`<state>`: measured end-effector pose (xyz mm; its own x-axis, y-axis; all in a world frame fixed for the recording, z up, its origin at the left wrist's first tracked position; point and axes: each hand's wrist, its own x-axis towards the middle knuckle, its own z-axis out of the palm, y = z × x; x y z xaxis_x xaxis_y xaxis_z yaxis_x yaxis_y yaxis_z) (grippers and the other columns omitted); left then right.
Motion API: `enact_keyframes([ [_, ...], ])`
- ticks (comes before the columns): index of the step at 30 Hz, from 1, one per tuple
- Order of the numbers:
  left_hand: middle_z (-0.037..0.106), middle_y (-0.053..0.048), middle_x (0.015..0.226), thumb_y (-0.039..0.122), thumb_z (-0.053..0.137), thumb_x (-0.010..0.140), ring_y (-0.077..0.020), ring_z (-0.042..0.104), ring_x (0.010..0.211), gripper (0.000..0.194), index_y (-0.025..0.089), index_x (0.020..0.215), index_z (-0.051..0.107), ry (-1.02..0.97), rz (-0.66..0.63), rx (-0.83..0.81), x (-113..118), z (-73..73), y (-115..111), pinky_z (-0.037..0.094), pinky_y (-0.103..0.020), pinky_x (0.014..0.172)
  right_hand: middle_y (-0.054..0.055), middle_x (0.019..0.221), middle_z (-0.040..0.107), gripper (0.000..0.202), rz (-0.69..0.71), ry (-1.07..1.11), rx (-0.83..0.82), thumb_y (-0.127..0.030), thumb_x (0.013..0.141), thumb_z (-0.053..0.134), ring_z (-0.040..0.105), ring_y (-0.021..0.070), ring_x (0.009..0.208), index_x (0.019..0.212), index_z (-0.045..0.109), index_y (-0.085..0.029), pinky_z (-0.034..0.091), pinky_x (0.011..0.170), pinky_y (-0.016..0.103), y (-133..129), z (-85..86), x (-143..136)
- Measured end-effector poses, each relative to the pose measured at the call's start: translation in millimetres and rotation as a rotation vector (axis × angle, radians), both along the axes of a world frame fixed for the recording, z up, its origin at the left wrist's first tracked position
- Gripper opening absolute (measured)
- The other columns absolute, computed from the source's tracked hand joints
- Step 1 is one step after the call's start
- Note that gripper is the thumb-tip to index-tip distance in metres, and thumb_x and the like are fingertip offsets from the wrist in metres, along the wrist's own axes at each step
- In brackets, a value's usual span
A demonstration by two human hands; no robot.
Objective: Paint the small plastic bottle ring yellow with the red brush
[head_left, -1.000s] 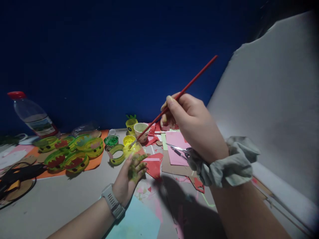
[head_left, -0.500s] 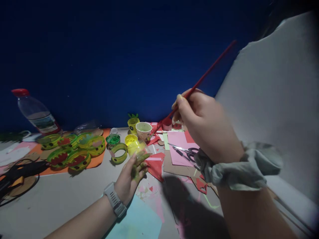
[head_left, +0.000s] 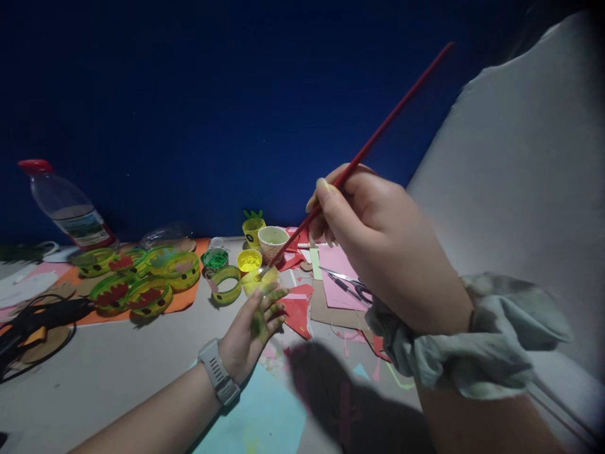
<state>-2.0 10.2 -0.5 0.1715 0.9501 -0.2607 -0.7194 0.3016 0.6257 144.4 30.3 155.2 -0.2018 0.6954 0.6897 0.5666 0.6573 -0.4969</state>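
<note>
My right hand (head_left: pixel 363 227) pinches a long red paintbrush (head_left: pixel 392 116), its tip angled down to a yellow-painted piece (head_left: pixel 261 279). That piece is at the fingers of my left hand (head_left: pixel 258 321), which is smeared with green paint and closed around its near side. Just behind are a cup of yellow paint (head_left: pixel 249 260) and a patterned paper cup (head_left: pixel 274 243). To the left, a cup of green paint (head_left: pixel 215 259) stands behind a yellow-green ring (head_left: pixel 227 285).
Several painted rings (head_left: pixel 146 299) lie on orange paper (head_left: pixel 189 297) at left, near a bottle (head_left: pixel 70 211) and a black cabled tool (head_left: pixel 42 321). Scissors (head_left: pixel 347 282) rest on pink paper (head_left: pixel 333 260); light blue paper (head_left: pixel 265 410) is in front.
My right hand has moved slightly left and the brush tip has shifted left and down onto the yellow piece. My left hand stays almost in place.
</note>
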Motion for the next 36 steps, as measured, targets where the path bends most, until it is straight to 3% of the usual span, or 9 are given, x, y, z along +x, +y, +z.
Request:
enact_keyframes([
  [6,0.071,-0.009,0.095,0.034,0.062,0.081,-0.0123,0.062,0.072,0.026,0.015,0.098,0.064,0.002,0.046,-0.043,2,-1.6,0,0.051,-0.025,0.071,-0.002,0.055,0.051,0.028,-0.049,-0.013,0.043,-0.034,0.091,0.044,0.046,0.0103,0.05,0.069,0.054,-0.022,0.034,0.051,0.028,2,2.0,3],
  [11,0.071,-0.008,0.091,0.032,0.063,0.08,-0.0115,0.062,0.069,0.024,0.014,0.095,0.065,-0.012,0.054,-0.052,1,-2.7,2,0.051,-0.023,0.067,-0.002,0.059,0.053,0.023,-0.113,-0.018,0.122,-0.032,0.092,0.043,0.049,0.0104,0.054,0.074,0.053,-0.022,0.033,0.052,0.027,-1,2.3,6],
  [16,0.071,-0.007,0.093,0.033,0.066,0.077,-0.0121,0.062,0.072,0.025,0.015,0.095,0.065,-0.002,0.048,-0.013,1,-4.9,4,0.051,-0.024,0.069,-0.003,0.065,0.056,0.026,-0.01,0.029,0.018,-0.035,0.094,0.036,0.054,0.0092,0.057,0.08,0.054,-0.022,0.039,0.052,0.024,-8,1.4,-3],
  [21,0.072,-0.008,0.092,0.034,0.065,0.078,-0.0112,0.061,0.068,0.029,0.014,0.098,0.065,0.017,0.055,-0.023,1,-2.6,3,0.05,-0.022,0.065,-0.004,0.061,0.055,0.021,0.039,0.03,0.048,-0.031,0.093,0.042,0.056,0.0082,0.054,0.077,0.052,-0.022,0.038,0.048,0.021,-10,-0.6,-7],
  [28,0.071,-0.007,0.089,0.033,0.067,0.076,-0.0109,0.061,0.07,0.032,0.013,0.101,0.064,0.003,0.058,-0.027,1,-3.2,1,0.049,-0.022,0.067,-0.004,0.056,0.048,0.023,-0.142,-0.104,0.101,-0.031,0.092,0.044,0.046,0.0065,0.046,0.073,0.05,-0.02,0.028,0.045,0.021,-6,0.0,0],
  [36,0.071,-0.007,0.089,0.036,0.071,0.071,-0.012,0.06,0.069,0.034,0.013,0.095,0.065,0.061,0.037,-0.019,2,-4.3,2,0.048,-0.024,0.066,-0.004,0.068,0.055,0.021,0.03,0.121,0.065,-0.028,0.095,0.036,0.056,0.007,0.058,0.082,0.052,-0.021,0.043,0.054,0.021,-10,0.4,-8],
])
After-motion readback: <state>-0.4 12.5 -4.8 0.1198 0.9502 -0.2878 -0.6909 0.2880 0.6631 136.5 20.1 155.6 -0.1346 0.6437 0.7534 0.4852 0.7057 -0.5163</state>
